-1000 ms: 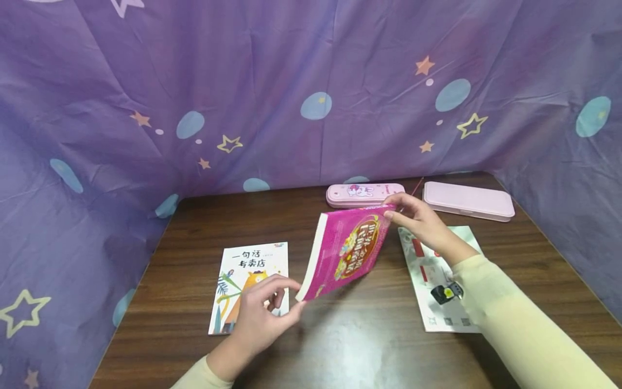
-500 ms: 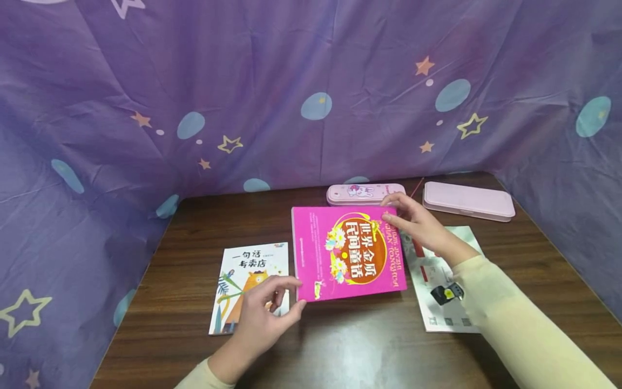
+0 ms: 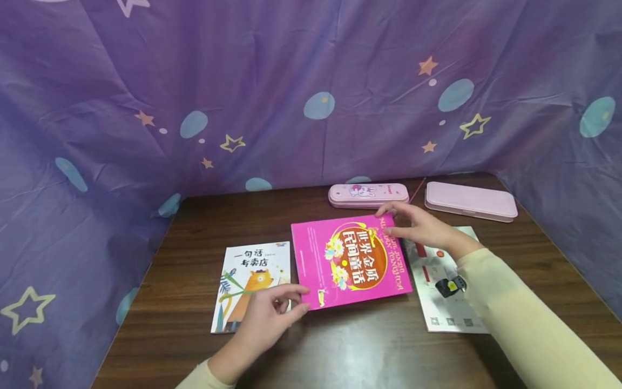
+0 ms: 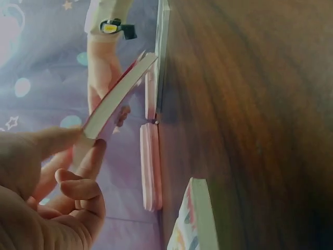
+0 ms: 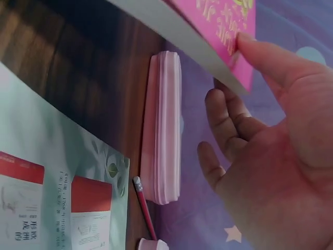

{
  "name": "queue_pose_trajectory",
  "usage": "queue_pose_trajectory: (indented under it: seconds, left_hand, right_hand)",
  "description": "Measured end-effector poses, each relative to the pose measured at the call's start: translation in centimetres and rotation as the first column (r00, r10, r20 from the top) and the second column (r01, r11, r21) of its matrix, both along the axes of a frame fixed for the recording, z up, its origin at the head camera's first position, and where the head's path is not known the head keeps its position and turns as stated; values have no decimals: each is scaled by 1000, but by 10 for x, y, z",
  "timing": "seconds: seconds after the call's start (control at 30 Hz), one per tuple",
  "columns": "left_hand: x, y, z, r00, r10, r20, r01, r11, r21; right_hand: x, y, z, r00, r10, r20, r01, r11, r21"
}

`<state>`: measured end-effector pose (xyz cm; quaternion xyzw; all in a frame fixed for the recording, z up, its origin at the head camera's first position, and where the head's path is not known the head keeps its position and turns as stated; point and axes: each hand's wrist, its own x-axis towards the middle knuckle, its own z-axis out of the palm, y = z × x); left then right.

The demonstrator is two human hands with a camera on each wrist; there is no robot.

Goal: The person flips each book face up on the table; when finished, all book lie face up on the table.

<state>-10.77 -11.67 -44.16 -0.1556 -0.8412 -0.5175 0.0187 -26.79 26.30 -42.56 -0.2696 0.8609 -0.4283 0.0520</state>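
Observation:
A thick pink book [image 3: 316,243] with a gold-and-brown title oval is held above the table, its cover facing up. My left hand [image 3: 267,313] pinches its near left corner between thumb and fingers. At the far right corner my right hand [image 3: 420,224] grips it, thumb on the cover and fingers beneath, as the right wrist view shows. Seen from the left wrist, the book [image 4: 117,99] is tilted, its white page edges toward the camera. Left of it lies a white picture book [image 3: 250,265] with an orange animal, partly behind my left hand.
A pale green-white booklet [image 3: 437,297] lies on the table [image 3: 184,232] at right, partly under my right forearm. Behind stand a pink rabbit pencil case [image 3: 347,197] and a plain pink case [image 3: 471,201], with a red pencil [image 5: 144,208] between them. A purple star-patterned cloth [image 3: 272,81] hangs at the back.
The pink book has swung from a steep slant to lie flatter, its whole cover now facing the head camera. It has then turned slightly and come down a little. Both hands keep their hold.

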Motion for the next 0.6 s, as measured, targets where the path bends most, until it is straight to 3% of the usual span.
queue_pose_trajectory:
  seconds: [0.37,0.6]
  left_hand:
    - [3,12,-5,994,-26,105,40,990,-138]
    - [6,14,-11,981,-55,184,75,992,-103]
  right_hand:
    - [-16,-11,-6,997,66,47,-70,995,71]
    - [-19,-18,-13,994,91,67,-99,988,119]
